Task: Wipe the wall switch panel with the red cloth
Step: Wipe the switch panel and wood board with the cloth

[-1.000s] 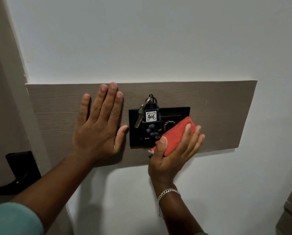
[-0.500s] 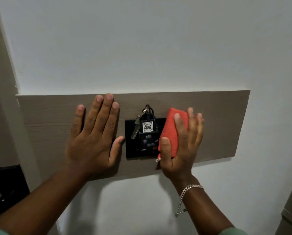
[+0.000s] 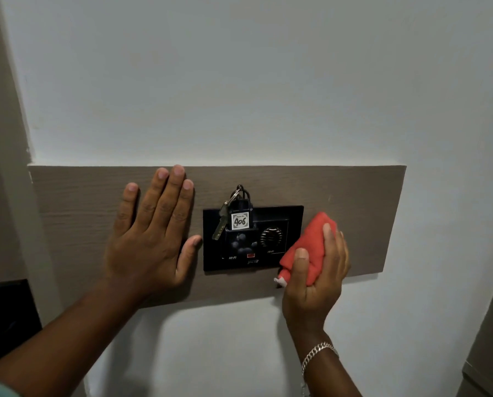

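A black switch panel [image 3: 279,262] with a round dial sits in the middle of a brown wooden board [image 3: 359,213] on the white wall. A key fob tagged 406 with a key [image 3: 240,220] hangs over the panel's upper left. My right hand [image 3: 318,270] grips the folded red cloth [image 3: 311,242] and presses it against the panel's right edge, covering its lower right corner. My left hand [image 3: 150,236] lies flat on the board just left of the panel, fingers spread, thumb touching the panel's left edge.
A dark door handle plate [image 3: 7,313] shows at the lower left beyond the wall corner. A grey cabinet edge [image 3: 488,339] stands at the lower right. White wall surrounds the board above and below.
My right hand has slid the red cloth from over the dial to the panel's right edge, lower down. The dial is uncovered again. My left hand has stayed flat on the board.
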The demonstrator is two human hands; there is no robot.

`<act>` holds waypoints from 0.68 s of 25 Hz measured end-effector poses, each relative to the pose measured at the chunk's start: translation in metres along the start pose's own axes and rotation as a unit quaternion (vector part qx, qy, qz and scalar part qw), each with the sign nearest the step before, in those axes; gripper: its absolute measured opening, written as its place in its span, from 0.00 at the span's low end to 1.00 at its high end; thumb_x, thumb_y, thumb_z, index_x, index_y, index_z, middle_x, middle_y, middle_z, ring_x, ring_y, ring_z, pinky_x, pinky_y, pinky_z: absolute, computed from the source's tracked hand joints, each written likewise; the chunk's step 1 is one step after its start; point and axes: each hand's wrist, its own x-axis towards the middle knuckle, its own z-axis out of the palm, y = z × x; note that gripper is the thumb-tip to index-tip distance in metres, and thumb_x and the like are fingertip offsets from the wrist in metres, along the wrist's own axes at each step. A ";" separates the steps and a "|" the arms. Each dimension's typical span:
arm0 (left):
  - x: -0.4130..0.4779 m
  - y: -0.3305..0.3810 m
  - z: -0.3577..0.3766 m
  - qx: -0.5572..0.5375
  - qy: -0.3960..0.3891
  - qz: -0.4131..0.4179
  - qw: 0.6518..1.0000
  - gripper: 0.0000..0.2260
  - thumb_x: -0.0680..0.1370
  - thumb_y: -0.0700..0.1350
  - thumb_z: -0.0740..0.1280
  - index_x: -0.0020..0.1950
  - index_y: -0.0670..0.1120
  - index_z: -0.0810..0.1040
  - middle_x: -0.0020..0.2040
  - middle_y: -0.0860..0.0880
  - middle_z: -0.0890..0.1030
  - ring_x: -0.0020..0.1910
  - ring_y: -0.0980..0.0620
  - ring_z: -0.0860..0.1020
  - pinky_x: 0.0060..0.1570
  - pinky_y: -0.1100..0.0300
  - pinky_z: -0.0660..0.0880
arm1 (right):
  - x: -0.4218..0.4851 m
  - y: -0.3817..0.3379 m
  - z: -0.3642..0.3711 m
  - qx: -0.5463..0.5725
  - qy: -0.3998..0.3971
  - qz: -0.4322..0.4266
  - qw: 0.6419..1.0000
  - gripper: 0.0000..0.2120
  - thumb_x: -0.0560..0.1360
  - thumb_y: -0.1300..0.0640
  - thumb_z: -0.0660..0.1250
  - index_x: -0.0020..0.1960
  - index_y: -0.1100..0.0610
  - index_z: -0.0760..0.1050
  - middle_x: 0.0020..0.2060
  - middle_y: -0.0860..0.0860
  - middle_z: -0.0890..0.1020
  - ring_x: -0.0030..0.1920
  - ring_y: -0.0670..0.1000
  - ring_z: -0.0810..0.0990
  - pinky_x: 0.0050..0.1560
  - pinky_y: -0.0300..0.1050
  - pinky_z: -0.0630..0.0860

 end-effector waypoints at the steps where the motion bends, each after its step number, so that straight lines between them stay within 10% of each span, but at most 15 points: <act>1: 0.000 -0.001 0.001 0.001 0.001 0.002 1.000 0.35 0.78 0.56 0.55 0.80 0.39 0.53 0.80 0.39 0.54 0.81 0.43 0.51 0.76 0.40 0.51 | 0.005 -0.007 0.002 0.050 0.027 0.022 0.998 0.23 0.79 0.48 0.59 0.75 0.45 0.65 0.75 0.45 0.69 0.77 0.54 0.66 0.72 0.67 0.69; 8: -0.001 -0.002 0.001 -0.013 0.012 0.004 1.000 0.35 0.78 0.56 0.57 0.80 0.38 0.55 0.80 0.39 0.56 0.80 0.42 0.53 0.77 0.41 0.49 | -0.004 -0.056 0.037 -0.062 -0.133 -0.257 0.955 0.25 0.81 0.43 0.58 0.75 0.52 0.64 0.76 0.59 0.65 0.79 0.64 0.59 0.75 0.71 0.61; 14: 0.000 -0.001 0.003 -0.011 0.013 0.003 1.000 0.35 0.78 0.56 0.56 0.80 0.39 0.53 0.81 0.40 0.53 0.81 0.43 0.51 0.78 0.42 0.48 | -0.006 -0.054 0.042 -0.047 -0.090 -0.174 0.979 0.27 0.80 0.41 0.58 0.75 0.50 0.64 0.77 0.59 0.63 0.81 0.62 0.55 0.74 0.73 0.60; 17: -0.001 -0.001 0.003 -0.010 0.013 0.002 1.000 0.34 0.78 0.56 0.56 0.80 0.39 0.54 0.80 0.40 0.54 0.81 0.43 0.52 0.77 0.41 0.49 | -0.004 -0.043 0.035 -0.103 -0.154 -0.307 0.934 0.28 0.79 0.41 0.61 0.76 0.49 0.62 0.75 0.61 0.63 0.78 0.67 0.58 0.74 0.74 0.61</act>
